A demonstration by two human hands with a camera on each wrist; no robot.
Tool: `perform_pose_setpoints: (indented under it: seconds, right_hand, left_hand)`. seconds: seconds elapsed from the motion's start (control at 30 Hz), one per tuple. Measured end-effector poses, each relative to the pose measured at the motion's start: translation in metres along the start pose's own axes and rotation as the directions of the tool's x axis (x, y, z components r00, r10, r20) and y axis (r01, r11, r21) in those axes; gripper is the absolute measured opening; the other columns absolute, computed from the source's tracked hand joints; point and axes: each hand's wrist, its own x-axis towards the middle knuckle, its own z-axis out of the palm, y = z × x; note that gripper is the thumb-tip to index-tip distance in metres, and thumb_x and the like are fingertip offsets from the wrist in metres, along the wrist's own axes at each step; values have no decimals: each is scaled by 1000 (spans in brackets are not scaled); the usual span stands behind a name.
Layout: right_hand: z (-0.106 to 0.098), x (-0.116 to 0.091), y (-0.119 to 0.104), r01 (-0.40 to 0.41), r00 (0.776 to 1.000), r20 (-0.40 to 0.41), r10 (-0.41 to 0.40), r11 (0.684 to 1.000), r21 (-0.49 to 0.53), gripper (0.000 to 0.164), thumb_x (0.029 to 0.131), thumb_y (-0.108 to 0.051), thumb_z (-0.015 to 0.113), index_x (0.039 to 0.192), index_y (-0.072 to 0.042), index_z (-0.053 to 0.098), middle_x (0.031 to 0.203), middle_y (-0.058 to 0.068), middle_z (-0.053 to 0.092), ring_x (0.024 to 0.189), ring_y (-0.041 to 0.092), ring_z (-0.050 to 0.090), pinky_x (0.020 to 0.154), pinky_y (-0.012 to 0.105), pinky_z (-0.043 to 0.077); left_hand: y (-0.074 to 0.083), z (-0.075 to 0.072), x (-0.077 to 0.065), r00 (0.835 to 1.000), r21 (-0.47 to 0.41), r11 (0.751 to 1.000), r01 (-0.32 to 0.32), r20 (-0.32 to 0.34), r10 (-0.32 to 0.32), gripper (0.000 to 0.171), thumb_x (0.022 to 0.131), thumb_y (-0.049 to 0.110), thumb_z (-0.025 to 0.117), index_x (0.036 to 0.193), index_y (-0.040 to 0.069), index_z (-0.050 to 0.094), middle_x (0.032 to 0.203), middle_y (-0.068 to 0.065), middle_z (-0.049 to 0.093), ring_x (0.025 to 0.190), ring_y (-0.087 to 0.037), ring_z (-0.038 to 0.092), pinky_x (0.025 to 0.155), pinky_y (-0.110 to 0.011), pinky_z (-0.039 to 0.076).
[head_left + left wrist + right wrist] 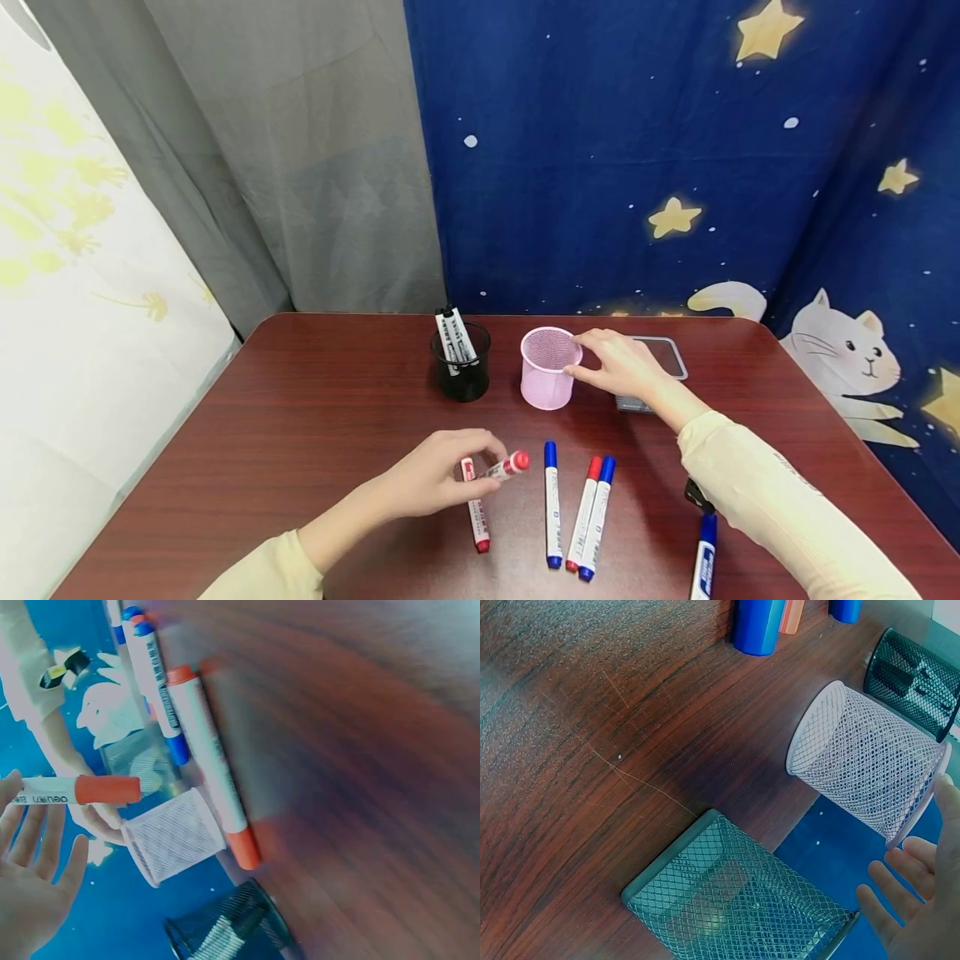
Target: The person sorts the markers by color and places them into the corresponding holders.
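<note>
My left hand (438,475) grips a red-capped marker (506,468) by its white barrel, the cap pointing right and slightly up. In the left wrist view that marker (75,790) lies level across the fingers. A second red marker (477,521) lies on the table below this hand. My right hand (618,362) is at the right side of a pink mesh pen cup (546,387), with thumb and fingertips at its rim. The cup stands upright. Its outer fingers are spread in the right wrist view, beside the cup (862,754).
A black mesh cup (463,385) holding several markers stands left of the pink one. A dark mesh holder (633,403) is partly behind my right hand. On the table (360,400) lie a blue marker (552,504), a red (583,517) beside another blue (597,521), and one (703,562) near the right sleeve.
</note>
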Motion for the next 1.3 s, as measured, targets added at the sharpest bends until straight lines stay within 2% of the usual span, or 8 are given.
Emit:
perform_pose_setpoints:
  seconds: [0.07, 0.13, 0.3, 0.4, 0.53, 0.7, 1.0, 1.3]
  right_hand:
    - [0, 0, 0, 1, 1000, 0, -1, 1000, 0, 57, 76, -50, 60, 111, -5, 59, 106, 11, 59, 98, 25, 54, 77, 44, 43]
    - [1, 0, 0, 2, 1000, 1, -2, 1000, 0, 57, 76, -50, 60, 111, -5, 59, 106, 11, 59, 98, 25, 54, 77, 44, 44]
    - [1, 0, 1, 0, 1000, 0, 0, 1000, -3, 57, 76, -50, 61, 111, -5, 59, 106, 11, 59, 97, 25, 55, 76, 44, 44]
    - [1, 0, 1, 2, 1000, -4, -2, 1000, -2, 56, 75, -49, 62, 110, -5, 60, 105, 10, 59, 96, 24, 55, 75, 43, 44]
    - [2, 1, 0, 4, 1000, 3, -4, 1000, 3, 55, 75, -47, 63, 110, -5, 60, 105, 10, 59, 96, 24, 55, 76, 43, 44]
    - [2, 1, 0, -9, 1000, 14, 9, 1000, 0, 56, 75, -48, 63, 111, -6, 59, 105, 10, 59, 97, 25, 55, 76, 44, 44]
    - [2, 0, 1, -9, 1000, 11, 9, 1000, 4, 55, 75, -47, 64, 111, -5, 59, 105, 11, 59, 96, 25, 55, 76, 44, 44]
    - [2, 1, 2, -8, 1000, 16, 8, 1000, 2, 56, 75, -48, 62, 111, -6, 59, 105, 10, 60, 95, 24, 55, 75, 43, 45]
  left_hand:
    - [0, -1, 6, 999, -98, 995, 29, -25, -32, 16, 81, 14, 64, 95, 15, 57, 86, 11, 57, 78, -3, 55, 72, -19, 43]
    - [1, -2, 12, 996, -151, 987, 62, -51, -70, 18, 80, 13, 65, 96, 15, 57, 84, 10, 57, 77, -5, 55, 72, -22, 43]
    - [12, -13, 30, 978, -219, 967, 129, -132, -161, 19, 78, 6, 66, 95, 10, 58, 80, 4, 60, 79, -10, 56, 76, -29, 42]
    - [19, -22, 42, 957, -305, 935, 183, -161, -240, 19, 78, -1, 63, 95, 3, 57, 82, -4, 61, 81, -15, 57, 76, -32, 44]
    - [18, -30, 55, 933, -392, 891, 232, -170, -317, 20, 79, -5, 61, 98, -3, 55, 88, -11, 60, 84, -22, 59, 76, -34, 45]
    - [14, -36, 67, 924, -403, 885, 234, -191, -331, 21, 79, -4, 61, 99, -6, 54, 91, -15, 59, 85, -25, 59, 78, -36, 45]
    - [1, -43, 86, 896, -420, 870, 259, -231, -378, 21, 81, 0, 60, 100, -7, 52, 92, -17, 58, 85, -26, 57, 76, -31, 45]
    - [-12, -42, 103, 885, -410, 874, 261, -261, -386, 21, 82, 0, 60, 100, -6, 53, 93, -17, 58, 86, -26, 57, 76, -30, 45]
